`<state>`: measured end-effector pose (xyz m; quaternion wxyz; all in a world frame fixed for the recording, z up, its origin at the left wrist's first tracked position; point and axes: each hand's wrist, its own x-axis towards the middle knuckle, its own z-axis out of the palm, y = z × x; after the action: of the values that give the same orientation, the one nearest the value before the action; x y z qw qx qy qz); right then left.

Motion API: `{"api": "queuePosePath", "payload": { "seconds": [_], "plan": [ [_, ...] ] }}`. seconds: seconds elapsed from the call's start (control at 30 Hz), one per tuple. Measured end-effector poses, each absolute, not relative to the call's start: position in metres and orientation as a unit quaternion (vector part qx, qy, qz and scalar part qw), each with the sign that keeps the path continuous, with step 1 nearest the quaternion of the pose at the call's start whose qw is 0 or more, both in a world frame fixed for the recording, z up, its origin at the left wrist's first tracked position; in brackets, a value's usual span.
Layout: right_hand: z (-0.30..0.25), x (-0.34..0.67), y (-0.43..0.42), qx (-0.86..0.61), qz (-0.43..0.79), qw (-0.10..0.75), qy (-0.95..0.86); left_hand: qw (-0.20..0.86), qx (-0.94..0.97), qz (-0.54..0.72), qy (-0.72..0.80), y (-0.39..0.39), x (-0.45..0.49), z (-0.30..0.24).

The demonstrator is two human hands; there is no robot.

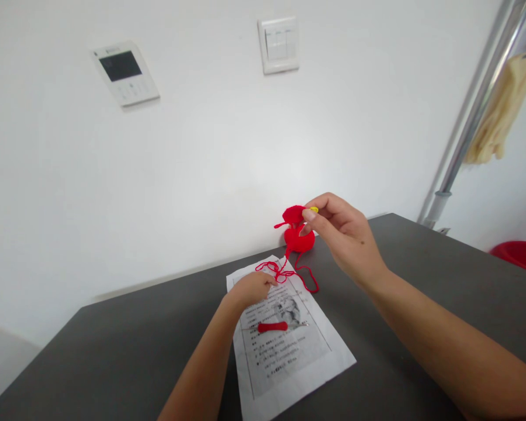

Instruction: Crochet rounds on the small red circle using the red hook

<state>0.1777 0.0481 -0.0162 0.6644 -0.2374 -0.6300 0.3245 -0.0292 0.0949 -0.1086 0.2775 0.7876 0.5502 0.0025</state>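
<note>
My right hand (339,234) is raised above the table, pinching a small red crochet piece (293,215) together with a yellow bit (314,209) at its fingertips. Red yarn (284,270) trails down from the piece to my left hand (252,289), whose curled fingers hold the strand on a printed instruction sheet (284,339). A red yarn ball (298,238) sits on the table behind the piece, near the wall. A red-handled crochet hook (274,326) lies on the sheet, just in front of my left hand.
The dark grey table (114,356) stands against a white wall with an intercom panel (123,71) and a light switch (279,44). A metal pole (473,117) with pale gloves (499,111) stands at the right, a red basin (519,255) below it.
</note>
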Motion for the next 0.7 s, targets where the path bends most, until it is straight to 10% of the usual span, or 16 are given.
{"api": "queuePosePath", "payload": {
  "seconds": [0.37, 0.7],
  "plan": [
    [-0.015, 0.177, 0.046, -0.247, 0.334, 0.647, -0.639, 0.288, 0.783, 0.074, 0.546, 0.096, -0.033, -0.111],
    [-0.024, 0.173, 0.054, -0.313, 0.331, 0.505, -0.733, 0.201, 0.689, 0.461, 0.522, 0.056, -0.028, -0.033]
  ]
}}
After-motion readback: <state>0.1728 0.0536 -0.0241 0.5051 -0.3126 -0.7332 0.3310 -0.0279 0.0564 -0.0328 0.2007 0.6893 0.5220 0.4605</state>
